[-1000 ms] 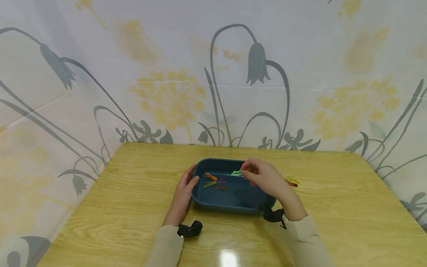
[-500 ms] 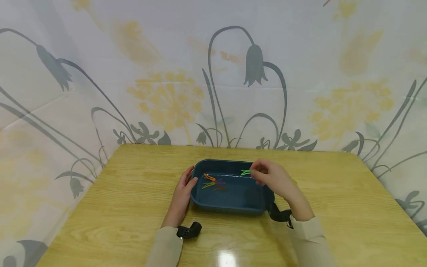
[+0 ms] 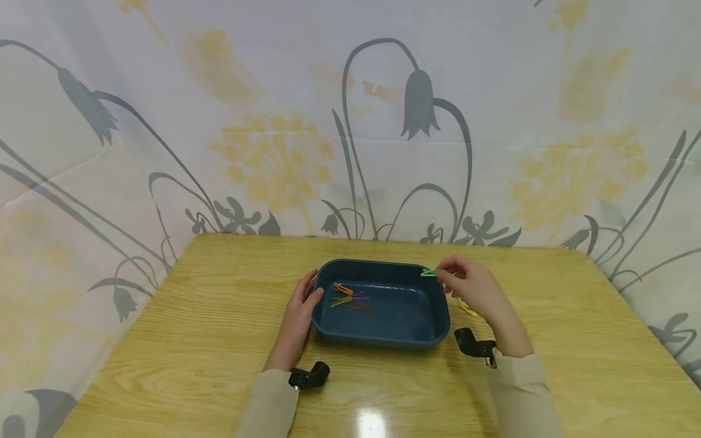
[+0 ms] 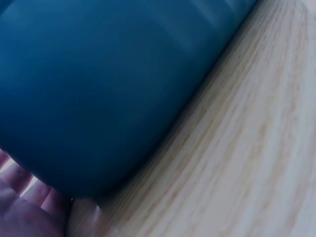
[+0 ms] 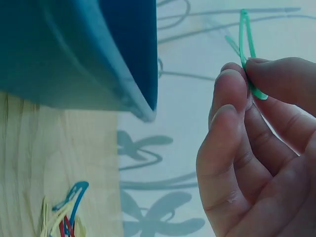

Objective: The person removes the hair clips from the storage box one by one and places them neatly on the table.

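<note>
A green snap hair clip is pinched between the thumb and fingertips of my right hand, raised at the far right corner of a blue plastic basin. My left hand holds the basin's left end, thumb at the rim and fingers along the outer wall; in the left wrist view only some fingers show beside that wall. Inside the basin, toward its left, lie an orange clip, a yellow-green clip, a purple clip and a brownish clip.
Right of the basin, a small pile with yellow clips lies on the wooden table, partly behind my right hand. The right wrist view shows a blue clip and red ones in it. A flower-patterned cloth hangs behind the table.
My right hand has moved rightward and slightly up with the green clip, from over the basin's inside to its far right corner. My left hand stays at the basin's left end.
</note>
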